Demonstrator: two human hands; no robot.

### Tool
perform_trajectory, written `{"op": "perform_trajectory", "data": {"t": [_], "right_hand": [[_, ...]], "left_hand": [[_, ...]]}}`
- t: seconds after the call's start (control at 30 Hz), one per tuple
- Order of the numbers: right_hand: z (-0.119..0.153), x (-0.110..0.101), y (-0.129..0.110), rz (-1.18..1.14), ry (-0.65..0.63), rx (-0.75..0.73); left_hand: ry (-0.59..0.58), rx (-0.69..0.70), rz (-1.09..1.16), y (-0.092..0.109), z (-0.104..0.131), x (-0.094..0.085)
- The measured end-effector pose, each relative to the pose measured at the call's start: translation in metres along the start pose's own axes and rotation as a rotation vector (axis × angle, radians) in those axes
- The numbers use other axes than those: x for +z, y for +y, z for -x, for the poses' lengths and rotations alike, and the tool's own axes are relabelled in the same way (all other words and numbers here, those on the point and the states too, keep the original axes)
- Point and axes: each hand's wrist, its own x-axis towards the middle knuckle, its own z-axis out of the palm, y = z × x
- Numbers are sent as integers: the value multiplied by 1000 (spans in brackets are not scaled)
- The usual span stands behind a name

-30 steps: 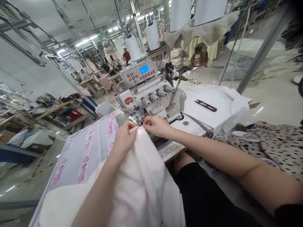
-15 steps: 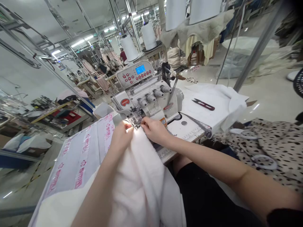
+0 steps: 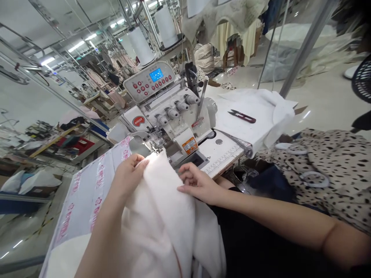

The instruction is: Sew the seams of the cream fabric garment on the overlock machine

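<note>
A white, soft piece of fabric (image 3: 165, 200) runs from the lit presser foot (image 3: 157, 150) of an overlock sewing machine (image 3: 171, 112) down over my lap. My left hand (image 3: 130, 173) is closed on the fabric's left side, thumb and fingers pinching it just in front of the foot. At the right edge of the cloth is my right hand (image 3: 199, 184), its fingers loosely curled and apart from the thumb. The thumb tip touches the fabric or lies right beside it. Where the cloth passes beneath the foot is hard to make out.
Dark red thread snips (image 3: 242, 116) lie on white material (image 3: 257, 104) to the machine's right. Thread cones (image 3: 140, 45) stand behind the machine. Spotted fabric (image 3: 327, 170) with white rings is piled at right. A metal pole (image 3: 307, 50) slants nearby.
My right hand has come away from the presser foot, back down along the fabric's edge, and its fingers have opened. My left hand has drawn slightly back. The view has shifted a little.
</note>
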Motion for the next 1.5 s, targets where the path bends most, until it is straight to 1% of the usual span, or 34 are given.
{"op": "perform_trajectory", "data": {"t": [0.03,0.1,0.17,0.23,0.3,0.37,0.43,0.57,0.73,0.87,1.03,1.1,1.17,1.3,1.4,1.5], "right_hand": [[0,1,2,16,-29,13],[2,2,5,118,-130,6],[4,1,3,181,-225,-43],[7,-3,-6,186,-262,-112],[10,-10,-20,208,-259,-160],[13,-18,-32,248,-236,-177],[17,-24,-36,294,-211,-175],[21,-26,-27,359,-170,-140],[16,-22,-17,399,-144,-107],[14,-23,-14,343,-123,-86],[21,-24,-11,268,-125,8],[21,-23,-10,249,-107,21],[16,-23,-10,229,-81,1],[-1,-21,-11,194,-61,-59],[-18,-19,-14,120,-65,-29],[-35,-13,-17,29,-44,21]], "left_hand": [[18,13,-14,0,1,1],[43,34,-42,0,3,3],[51,52,-62,1,5,4],[51,59,-79,2,7,6],[56,63,-107,7,12,8],[67,61,-149,14,17,11],[78,41,-194,20,22,14],[79,-1,-263,25,23,16],[55,6,-304,22,11,15],[52,2,-304,20,4,15],[49,1,-298,20,1,14],[46,-7,-292,19,-4,14],[42,-14,-292,18,-11,14],[87,12,-308,8,-34,15],[146,75,-331,-4,-53,16],[171,131,-328,-15,-72,15]]}}
